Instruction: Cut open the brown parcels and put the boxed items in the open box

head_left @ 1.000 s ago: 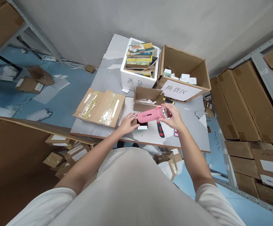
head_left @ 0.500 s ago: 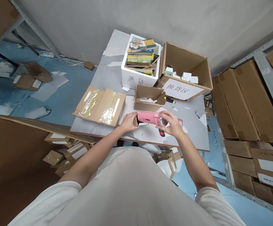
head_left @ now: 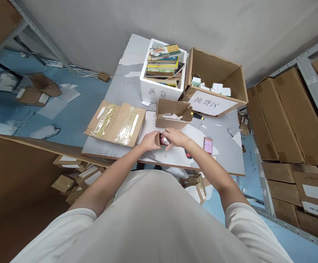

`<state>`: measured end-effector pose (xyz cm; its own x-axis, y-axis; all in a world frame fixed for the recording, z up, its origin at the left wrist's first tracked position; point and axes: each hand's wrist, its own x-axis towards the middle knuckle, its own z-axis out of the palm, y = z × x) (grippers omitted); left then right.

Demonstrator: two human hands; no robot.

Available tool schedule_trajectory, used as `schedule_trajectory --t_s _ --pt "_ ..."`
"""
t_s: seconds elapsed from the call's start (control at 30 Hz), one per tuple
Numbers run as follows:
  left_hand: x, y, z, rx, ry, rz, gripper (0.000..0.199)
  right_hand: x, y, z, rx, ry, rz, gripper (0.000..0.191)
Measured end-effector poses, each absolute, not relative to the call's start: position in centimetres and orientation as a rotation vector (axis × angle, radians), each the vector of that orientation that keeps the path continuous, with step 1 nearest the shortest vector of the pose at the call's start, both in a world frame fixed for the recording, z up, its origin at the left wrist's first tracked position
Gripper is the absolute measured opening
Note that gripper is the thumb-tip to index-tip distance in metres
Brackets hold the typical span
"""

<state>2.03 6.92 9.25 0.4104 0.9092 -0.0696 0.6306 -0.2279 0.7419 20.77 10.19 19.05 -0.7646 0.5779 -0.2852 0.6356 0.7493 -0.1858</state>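
My left hand [head_left: 148, 141] is closed round a small narrow cardboard box [head_left: 157, 139], whose open end faces right. A pink insulated bottle [head_left: 165, 140] lies mostly inside that box, with only its shiny silver end showing at the opening. The fingers of my right hand [head_left: 177, 138] are closed on that end of the bottle. Just right of the hands, a red-and-black tool [head_left: 188, 154] lies on the table, partly covered by my right forearm. Beyond them stands an open cardboard box [head_left: 172, 122] with white paper pieces inside.
A taped carton [head_left: 117, 122] lies on the table's left. Behind are a white foam box [head_left: 159, 95] of books and a large open carton [head_left: 216, 67] holding small white boxes. A phone [head_left: 208, 146] and a yellow-black cutter [head_left: 197, 116] lie to the right. Shelving flanks the table.
My right hand has moved left, sliding the pink bottle into the small box until only its silver end shows. The phone is now uncovered. My left hand has stayed in place.
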Motion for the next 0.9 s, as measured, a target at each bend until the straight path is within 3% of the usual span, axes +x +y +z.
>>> schedule_trajectory --t_s 0.23,0.47,0.6,0.7,0.8,0.9 --pt "1.8 7.4 9.4 1.948 1.272 0.530 0.076 21.7 10.3 16.9 0.848 2.811 -0.530 0.071" --pt "2.1 5.9 9.5 1.963 1.515 0.501 0.088 22.5 8.5 14.7 1.066 2.835 -0.571 0.079" --pt "2.2 3.8 9.9 1.862 1.732 0.585 0.078 23.7 7.9 12.9 1.263 2.863 -0.842 0.095" --pt "3.0 1.1 10.2 1.750 1.792 0.795 0.084 24.0 7.8 11.6 1.648 2.782 -1.212 0.107" --pt "4.6 -1.9 9.8 1.351 1.771 1.050 0.099 23.5 7.9 10.4 1.908 2.645 -1.530 0.092" --pt "6.3 -3.3 8.8 0.746 1.564 0.980 0.090 22.9 7.7 9.6 1.988 2.702 -1.567 0.060"
